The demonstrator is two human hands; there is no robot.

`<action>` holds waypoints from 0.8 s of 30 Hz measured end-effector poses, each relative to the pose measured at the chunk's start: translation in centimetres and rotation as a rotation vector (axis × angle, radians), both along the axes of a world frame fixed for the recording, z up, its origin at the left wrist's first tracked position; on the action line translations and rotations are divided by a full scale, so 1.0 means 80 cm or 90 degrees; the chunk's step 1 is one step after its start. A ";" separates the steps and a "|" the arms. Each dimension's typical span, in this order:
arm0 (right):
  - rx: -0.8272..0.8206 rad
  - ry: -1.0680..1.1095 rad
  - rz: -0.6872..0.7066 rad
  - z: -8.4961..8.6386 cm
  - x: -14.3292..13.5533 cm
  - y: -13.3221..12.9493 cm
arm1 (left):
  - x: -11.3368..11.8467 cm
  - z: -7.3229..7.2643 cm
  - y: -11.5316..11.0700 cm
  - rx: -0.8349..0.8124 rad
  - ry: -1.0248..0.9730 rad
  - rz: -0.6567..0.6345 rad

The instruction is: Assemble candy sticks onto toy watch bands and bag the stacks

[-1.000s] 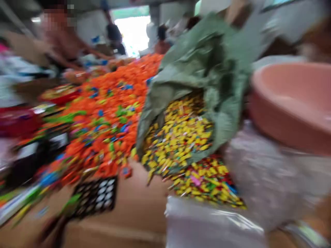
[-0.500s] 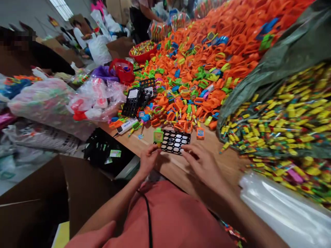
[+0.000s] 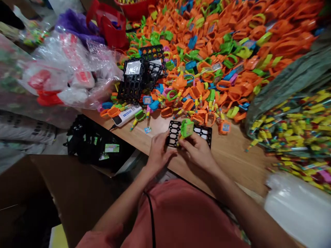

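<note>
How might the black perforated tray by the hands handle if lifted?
The black tray is probably fairly stiff, as its edges look straight. Its many openings suggest it is light for its size. Lying flat on the tabletop, it seems unlikely to roll.

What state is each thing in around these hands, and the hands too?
Right hand: closed on the green toy.
Green toy: held up over the black tray.
Left hand: at the tray's left end, grip unclear.
Black tray: lying on the table.
Sack: open, yellow pieces showing.
Cardboard box: open.
White device: lying down, cable attached.
</note>
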State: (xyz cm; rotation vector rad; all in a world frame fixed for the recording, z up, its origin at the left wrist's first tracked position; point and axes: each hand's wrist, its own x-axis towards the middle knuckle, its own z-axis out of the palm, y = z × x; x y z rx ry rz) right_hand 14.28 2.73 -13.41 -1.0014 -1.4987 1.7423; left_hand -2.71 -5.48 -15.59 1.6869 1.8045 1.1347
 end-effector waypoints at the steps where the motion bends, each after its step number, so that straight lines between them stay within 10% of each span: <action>1: 0.009 -0.004 0.014 -0.004 -0.009 0.007 | -0.008 -0.005 0.007 -0.015 0.002 -0.010; 16: 0.512 -0.108 0.182 -0.030 -0.039 0.018 | -0.027 -0.017 0.028 -0.088 -0.049 -0.030; 21: 0.429 -0.125 0.269 0.005 -0.024 0.042 | -0.034 -0.017 0.036 -0.095 -0.009 -0.056; 24: 0.486 -0.195 0.146 0.037 0.011 0.087 | -0.042 -0.014 0.036 -0.119 -0.008 -0.071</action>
